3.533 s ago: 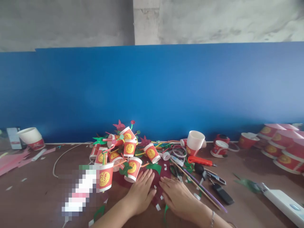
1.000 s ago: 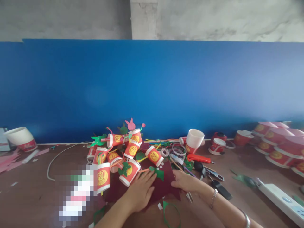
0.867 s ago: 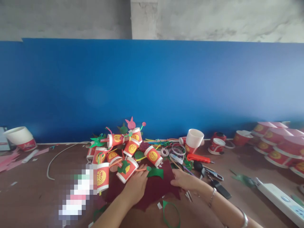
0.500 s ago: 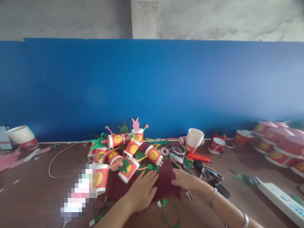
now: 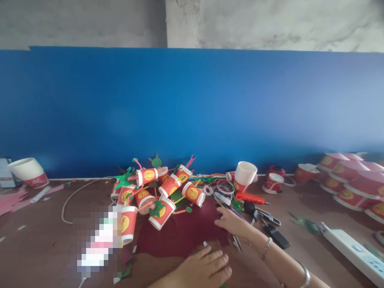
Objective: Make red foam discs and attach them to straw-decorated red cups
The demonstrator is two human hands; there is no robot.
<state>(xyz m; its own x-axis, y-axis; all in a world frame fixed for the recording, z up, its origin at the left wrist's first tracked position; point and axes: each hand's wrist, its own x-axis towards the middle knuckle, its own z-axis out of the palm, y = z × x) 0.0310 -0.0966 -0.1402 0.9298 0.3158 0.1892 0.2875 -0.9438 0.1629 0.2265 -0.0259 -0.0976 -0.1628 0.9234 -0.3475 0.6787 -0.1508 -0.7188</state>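
A sheet of dark red paper point(image 5: 183, 232) lies on the brown table, its far side partly under paper-cup figures. My right hand point(image 5: 232, 222) is closed at the sheet's right edge, thumb and forefinger pinched there; the exact grip is partly hidden. Nearer to me, my left hand point(image 5: 207, 267) lies flat with fingers apart, just in front of the sheet. It covers most of a green paper piece. Red-and-white paper cups point(image 5: 162, 214) with green paper shapes and straw limbs are heaped behind the sheet. Thin metal tips point(image 5: 237, 243) stick out below my right hand.
To the right are a red-orange cutter point(image 5: 250, 198), a black key fob point(image 5: 276, 236) and a white power strip point(image 5: 354, 254). Pink-topped cups point(image 5: 349, 196) stand stacked farther right. White cups point(image 5: 245, 176) stand behind. A blue panel point(image 5: 192, 112) closes off the back.
My left hand has moved off the red paper toward me and right, over the green ring. The pink rabbit-headed cup at the back has tipped. My right hand stays nearly in place.
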